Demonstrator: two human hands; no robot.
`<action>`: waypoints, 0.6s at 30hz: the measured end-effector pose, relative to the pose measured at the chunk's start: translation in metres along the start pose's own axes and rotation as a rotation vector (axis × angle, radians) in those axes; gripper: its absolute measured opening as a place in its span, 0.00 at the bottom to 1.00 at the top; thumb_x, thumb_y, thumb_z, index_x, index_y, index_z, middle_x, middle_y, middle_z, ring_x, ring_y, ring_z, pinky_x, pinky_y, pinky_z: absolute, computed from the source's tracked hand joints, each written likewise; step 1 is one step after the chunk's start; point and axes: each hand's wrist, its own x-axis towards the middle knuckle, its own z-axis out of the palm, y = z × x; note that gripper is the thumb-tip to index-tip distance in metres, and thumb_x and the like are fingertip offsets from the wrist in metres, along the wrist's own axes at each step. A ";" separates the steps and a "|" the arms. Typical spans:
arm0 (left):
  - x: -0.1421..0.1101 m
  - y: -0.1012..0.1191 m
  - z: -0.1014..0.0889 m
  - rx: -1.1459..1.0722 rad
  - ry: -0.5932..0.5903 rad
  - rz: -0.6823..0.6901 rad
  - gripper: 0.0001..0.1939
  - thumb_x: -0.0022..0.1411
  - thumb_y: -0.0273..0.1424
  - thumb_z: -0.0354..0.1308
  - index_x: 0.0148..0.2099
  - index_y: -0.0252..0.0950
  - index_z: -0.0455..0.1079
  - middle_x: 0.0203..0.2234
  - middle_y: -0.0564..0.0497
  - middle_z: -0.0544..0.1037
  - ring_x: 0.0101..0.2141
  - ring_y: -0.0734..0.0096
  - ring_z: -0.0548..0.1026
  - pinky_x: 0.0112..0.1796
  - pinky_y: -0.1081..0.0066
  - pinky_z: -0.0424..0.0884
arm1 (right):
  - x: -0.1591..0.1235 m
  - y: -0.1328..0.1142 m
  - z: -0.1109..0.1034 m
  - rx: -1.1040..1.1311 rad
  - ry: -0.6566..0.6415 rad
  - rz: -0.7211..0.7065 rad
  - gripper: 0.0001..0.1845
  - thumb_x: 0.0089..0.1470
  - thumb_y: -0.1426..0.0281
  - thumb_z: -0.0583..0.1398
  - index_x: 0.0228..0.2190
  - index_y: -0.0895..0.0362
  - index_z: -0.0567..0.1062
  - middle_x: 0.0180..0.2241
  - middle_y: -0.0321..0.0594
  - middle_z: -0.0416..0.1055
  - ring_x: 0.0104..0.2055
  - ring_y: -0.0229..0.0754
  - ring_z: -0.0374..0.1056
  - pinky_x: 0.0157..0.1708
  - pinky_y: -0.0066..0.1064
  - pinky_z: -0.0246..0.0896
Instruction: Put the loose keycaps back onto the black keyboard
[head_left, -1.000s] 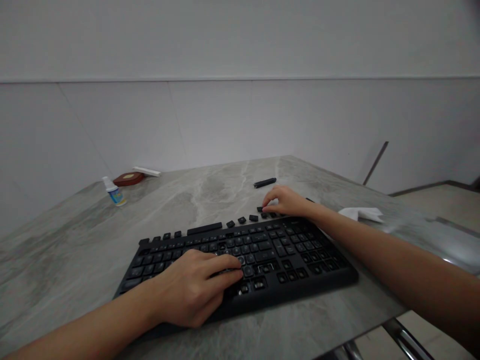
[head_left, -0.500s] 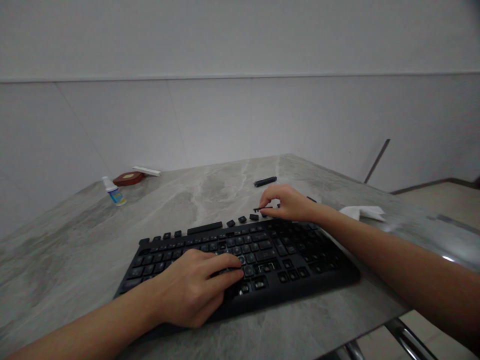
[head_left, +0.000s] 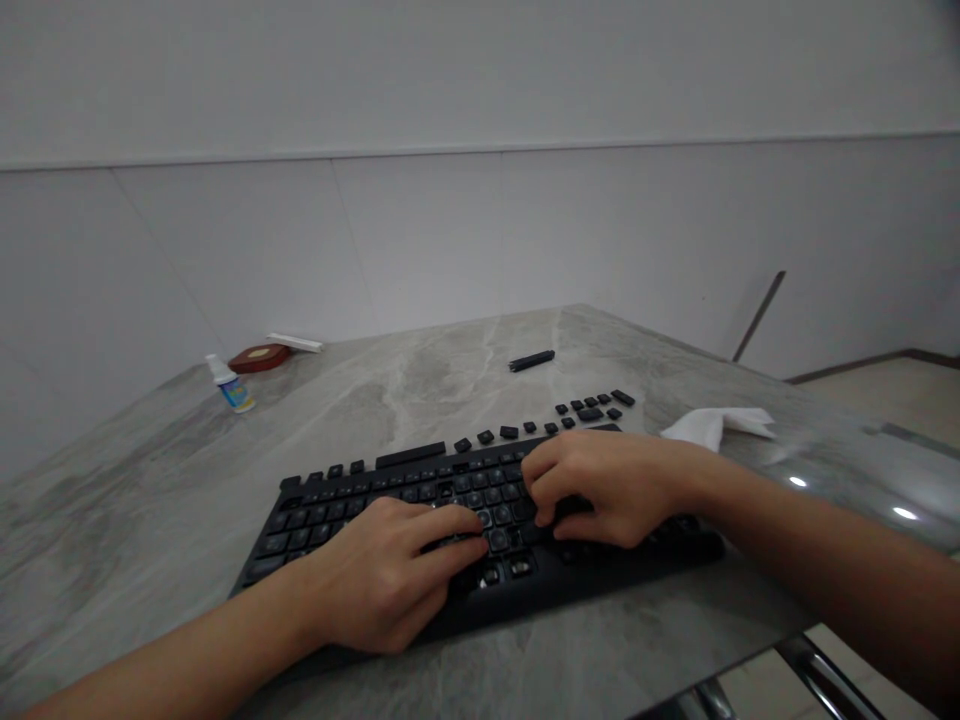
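A black keyboard (head_left: 315, 515) lies at a slant on the grey marbled table, some of its key sockets bare, such as the ones near its front edge. My left hand (head_left: 397, 570) rests on the middle of it, fingers stretched over the keys and holding nothing. Over the right-hand part my right hand (head_left: 600, 490) is closed, thumb and fingers pinched around a long black keycap (head_left: 534, 534) low at a wide socket. The fingers partly hide the keycap, so whether it is seated I cannot tell. Much of the number pad is behind this hand.
Several loose keycaps (head_left: 590, 413) and a black space bar (head_left: 410, 455) lie along the keyboard's far edge. Farther back is a black stick-like piece (head_left: 532, 361). A white tissue (head_left: 720, 425) lies right; a spray bottle (head_left: 234, 390) and reddish-brown case (head_left: 259, 358) stand left.
My right hand has come from behind the keyboard, toward me, with the long black keycap, down onto the wide bare socket. The loose keycaps it covered now show. My left hand stays put.
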 end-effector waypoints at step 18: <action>-0.002 -0.001 0.001 -0.002 -0.013 -0.014 0.19 0.61 0.19 0.47 0.52 0.29 0.71 0.45 0.40 0.80 0.32 0.61 0.81 0.27 0.64 0.79 | 0.004 0.000 0.004 0.106 0.040 0.060 0.14 0.50 0.76 0.68 0.40 0.59 0.79 0.31 0.35 0.72 0.33 0.37 0.68 0.38 0.29 0.62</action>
